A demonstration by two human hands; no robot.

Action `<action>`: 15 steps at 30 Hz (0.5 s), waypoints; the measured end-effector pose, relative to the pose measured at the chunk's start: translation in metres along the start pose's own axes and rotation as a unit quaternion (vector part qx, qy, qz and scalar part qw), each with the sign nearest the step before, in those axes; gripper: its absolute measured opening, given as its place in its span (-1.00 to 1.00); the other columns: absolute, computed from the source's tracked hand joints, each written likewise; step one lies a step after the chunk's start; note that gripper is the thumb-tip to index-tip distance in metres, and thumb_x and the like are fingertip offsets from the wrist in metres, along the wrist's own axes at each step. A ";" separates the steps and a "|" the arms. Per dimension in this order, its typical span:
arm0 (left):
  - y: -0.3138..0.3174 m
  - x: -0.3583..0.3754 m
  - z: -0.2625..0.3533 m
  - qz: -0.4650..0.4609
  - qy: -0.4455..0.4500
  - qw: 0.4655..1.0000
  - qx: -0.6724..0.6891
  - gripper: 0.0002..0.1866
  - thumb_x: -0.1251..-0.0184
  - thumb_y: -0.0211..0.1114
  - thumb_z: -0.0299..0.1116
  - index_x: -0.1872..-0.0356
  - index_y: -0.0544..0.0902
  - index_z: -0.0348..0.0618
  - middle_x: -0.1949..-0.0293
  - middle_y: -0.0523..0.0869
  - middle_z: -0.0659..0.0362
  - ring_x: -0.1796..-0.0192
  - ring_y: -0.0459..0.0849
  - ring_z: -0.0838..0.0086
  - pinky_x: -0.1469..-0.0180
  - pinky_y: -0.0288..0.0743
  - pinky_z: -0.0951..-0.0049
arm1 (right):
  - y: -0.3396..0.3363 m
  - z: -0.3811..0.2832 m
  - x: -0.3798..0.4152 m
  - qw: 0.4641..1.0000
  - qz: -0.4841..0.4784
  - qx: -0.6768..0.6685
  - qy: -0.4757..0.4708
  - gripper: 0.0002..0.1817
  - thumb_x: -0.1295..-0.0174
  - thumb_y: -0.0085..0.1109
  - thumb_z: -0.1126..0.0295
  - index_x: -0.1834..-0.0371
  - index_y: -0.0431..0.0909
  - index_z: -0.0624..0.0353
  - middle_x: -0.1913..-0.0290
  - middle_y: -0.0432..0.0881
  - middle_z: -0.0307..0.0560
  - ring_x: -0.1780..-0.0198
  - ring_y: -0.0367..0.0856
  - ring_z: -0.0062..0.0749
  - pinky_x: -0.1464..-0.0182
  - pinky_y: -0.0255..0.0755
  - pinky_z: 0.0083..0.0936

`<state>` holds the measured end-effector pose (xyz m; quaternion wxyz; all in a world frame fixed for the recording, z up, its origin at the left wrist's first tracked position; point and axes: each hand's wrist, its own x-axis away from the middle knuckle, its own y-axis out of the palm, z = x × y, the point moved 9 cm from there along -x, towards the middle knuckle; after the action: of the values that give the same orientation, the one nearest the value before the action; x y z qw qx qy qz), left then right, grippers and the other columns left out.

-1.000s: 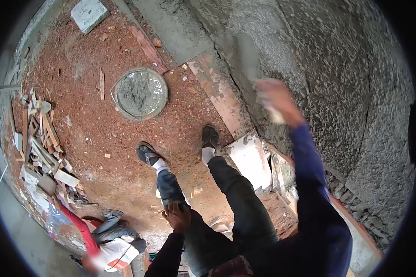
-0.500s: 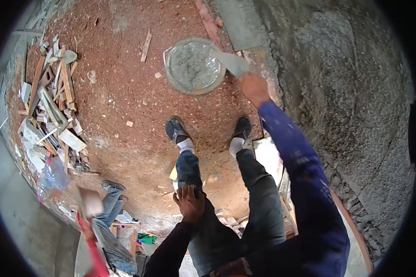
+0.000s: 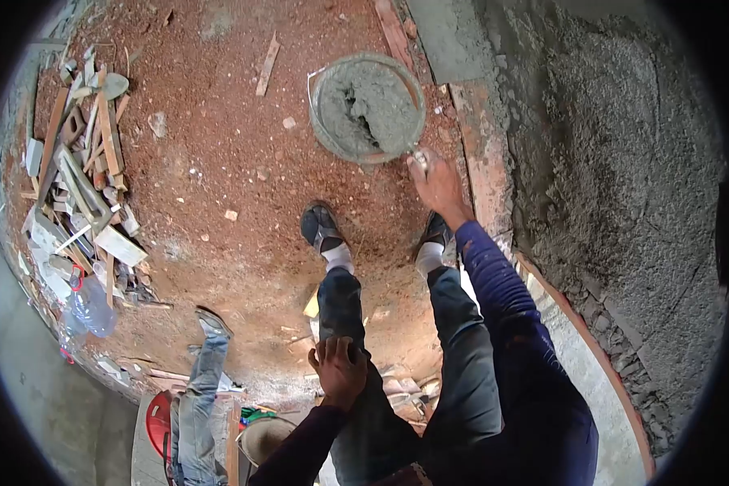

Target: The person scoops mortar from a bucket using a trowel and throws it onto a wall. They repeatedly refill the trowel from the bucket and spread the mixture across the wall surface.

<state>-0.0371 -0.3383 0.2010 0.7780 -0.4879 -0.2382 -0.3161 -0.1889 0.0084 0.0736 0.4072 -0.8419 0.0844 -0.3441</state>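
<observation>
My right hand [image 3: 439,185] is closed on the handle of a trowel [image 3: 420,160] at the near right rim of a round bucket [image 3: 318,121]. The trowel's blade does not show and appears sunk in the mortar. Grey wet mortar [image 3: 379,101] fills most of the bucket, with a dark jagged gap across its middle. My left hand [image 3: 340,368] rests on my left knee, its fingers apart and slightly bent, holding nothing. My shoes stand apart on the dirt just below the bucket.
Scrap wood and rubble [image 3: 85,178] lie heaped at the left, with a clear plastic bottle [image 3: 93,308] below. Another person's leg [image 3: 201,389] is at lower left, beside a red curved object [image 3: 159,425]. Rough cement [image 3: 599,178] covers the right side beyond a brick edge [image 3: 482,150].
My right hand has drawn nearer, and the trowel's blade has gone from above the bucket's right rim to out of sight. The other person's red sleeve and blurred block have left view.
</observation>
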 end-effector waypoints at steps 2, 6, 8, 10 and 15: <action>-0.001 -0.001 0.000 -0.001 -0.003 1.000 -0.002 -0.75 -0.07 0.32 -0.31 0.20 0.60 -0.07 0.16 0.61 0.14 -0.09 0.50 0.18 -0.26 0.14 -0.03 | -0.001 0.005 -0.007 1.000 0.019 -0.006 0.017 -0.59 -0.35 0.02 0.11 0.05 0.57 0.28 0.28 0.67 0.35 0.19 0.64 0.30 0.05 0.52 0.04; -0.001 -0.002 0.003 0.001 0.004 1.000 -0.022 -0.75 -0.07 0.32 -0.32 0.19 0.60 -0.08 0.15 0.62 0.14 -0.09 0.50 0.18 -0.24 0.16 -0.03 | 0.041 0.041 -0.029 0.995 -0.046 0.090 0.008 -0.61 -0.36 0.01 0.14 0.08 0.59 0.29 0.33 0.64 0.39 0.23 0.61 0.34 0.11 0.50 0.06; -0.001 -0.001 0.009 0.002 0.002 1.000 -0.026 -0.74 -0.05 0.33 -0.33 0.20 0.60 -0.07 0.14 0.63 0.13 -0.08 0.51 0.16 -0.23 0.19 0.00 | 0.026 0.034 -0.009 0.994 -0.036 0.103 0.030 -0.58 -0.36 -0.01 0.10 0.13 0.59 0.30 0.34 0.64 0.37 0.24 0.62 0.32 0.11 0.51 0.07; 0.002 0.004 0.014 -0.001 0.004 1.000 -0.026 -0.73 -0.03 0.35 -0.34 0.20 0.61 -0.07 0.13 0.63 0.12 -0.07 0.52 0.14 -0.23 0.21 0.03 | 0.001 0.014 0.011 0.995 -0.033 0.092 0.031 -0.57 -0.35 -0.01 0.09 0.14 0.61 0.30 0.32 0.66 0.36 0.22 0.65 0.29 0.10 0.52 0.07; 0.029 0.005 0.020 -0.014 0.007 0.998 -0.054 -0.74 -0.08 0.27 -0.29 0.18 0.59 -0.07 0.10 0.61 0.07 -0.10 0.49 0.08 -0.21 0.17 -0.14 | -0.047 -0.050 0.063 0.997 0.011 -0.018 -0.079 -0.68 -0.32 0.08 0.11 0.24 0.59 0.17 0.36 0.66 0.18 0.35 0.66 0.09 0.29 0.53 -0.04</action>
<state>-0.0137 -0.3120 0.1954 0.7479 -0.5235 -0.2220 -0.3426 -0.1801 -0.0189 0.1625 0.4014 -0.8726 0.0669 -0.2703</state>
